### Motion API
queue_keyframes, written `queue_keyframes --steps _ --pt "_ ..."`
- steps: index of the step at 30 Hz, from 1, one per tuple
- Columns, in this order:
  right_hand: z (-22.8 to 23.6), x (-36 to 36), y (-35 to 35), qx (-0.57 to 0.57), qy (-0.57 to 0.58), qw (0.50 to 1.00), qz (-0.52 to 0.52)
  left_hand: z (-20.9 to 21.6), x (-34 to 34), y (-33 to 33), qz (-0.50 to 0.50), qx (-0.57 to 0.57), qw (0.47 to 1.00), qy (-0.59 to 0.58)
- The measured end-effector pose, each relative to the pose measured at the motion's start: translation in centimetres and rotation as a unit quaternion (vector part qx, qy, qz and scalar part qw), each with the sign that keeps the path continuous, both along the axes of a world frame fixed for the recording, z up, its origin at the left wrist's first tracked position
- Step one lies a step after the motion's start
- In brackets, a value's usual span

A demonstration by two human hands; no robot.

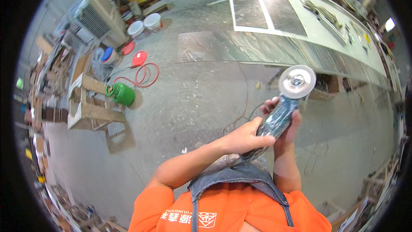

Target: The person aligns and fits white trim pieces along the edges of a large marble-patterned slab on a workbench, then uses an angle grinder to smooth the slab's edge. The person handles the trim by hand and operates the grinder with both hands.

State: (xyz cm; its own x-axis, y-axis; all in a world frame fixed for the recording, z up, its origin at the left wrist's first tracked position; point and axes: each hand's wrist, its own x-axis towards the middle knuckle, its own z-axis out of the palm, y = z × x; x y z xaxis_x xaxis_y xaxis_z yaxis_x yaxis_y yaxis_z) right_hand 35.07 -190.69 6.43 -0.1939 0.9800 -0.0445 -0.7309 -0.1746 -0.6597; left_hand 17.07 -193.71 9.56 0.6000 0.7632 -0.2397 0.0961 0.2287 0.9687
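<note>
An angle grinder [277, 122] with a dusty blue-green body is held up in front of my chest, tilted so its head points away to the right. Its round, pale metal disc [297, 81] faces up toward me; whether it spins cannot be told. My left hand [249, 137] wraps the rear of the body, thumb lying along it. Closer to the head, my right hand [293, 126] grips from the right side, with some fingertips showing past the body's left edge. A dark apron [236, 178] covers my front below the tool.
Beyond the grinder lies a long marbled stone slab [214, 46] along a white-topped bench [309, 43]. A thin cable [245, 88] trails over the grey floor. At left are a green gas cylinder [121, 94], a red hose [148, 79], a wooden stand [96, 116] and white buckets [152, 21].
</note>
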Motion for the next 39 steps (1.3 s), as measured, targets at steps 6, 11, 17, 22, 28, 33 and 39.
queue_keyframes --steps 6,11,17,22,28,33,39 --pt "0.3 -1.2 0.6 -0.027 0.138 0.982 -0.129 2.4 -5.3 -0.5 -0.131 0.097 0.982 0.093" --pt "-0.4 -4.2 2.5 -0.062 0.068 0.983 -0.161 -0.4 -7.3 0.7 -0.104 0.142 0.971 0.162" --pt "-0.4 -7.9 4.0 -0.088 -0.064 0.978 -0.176 -2.9 -11.7 4.0 -0.138 0.134 0.968 0.162" --pt "-1.9 -11.8 3.9 -0.076 -0.192 0.949 -0.238 -5.3 -24.1 9.6 -0.012 -0.007 1.0 0.023" --pt "-5.7 -20.2 3.1 -0.038 -0.608 0.761 -0.225 -13.6 -38.2 17.5 0.292 -0.126 0.948 -0.003" --pt "-8.3 -26.5 4.6 0.033 -0.684 0.722 -0.101 -14.3 -38.3 22.2 0.266 -0.174 0.948 -0.005" --pt "-10.1 -29.5 6.2 0.147 -0.725 0.665 -0.1 -15.6 -37.4 24.3 0.202 -0.205 0.957 -0.038"
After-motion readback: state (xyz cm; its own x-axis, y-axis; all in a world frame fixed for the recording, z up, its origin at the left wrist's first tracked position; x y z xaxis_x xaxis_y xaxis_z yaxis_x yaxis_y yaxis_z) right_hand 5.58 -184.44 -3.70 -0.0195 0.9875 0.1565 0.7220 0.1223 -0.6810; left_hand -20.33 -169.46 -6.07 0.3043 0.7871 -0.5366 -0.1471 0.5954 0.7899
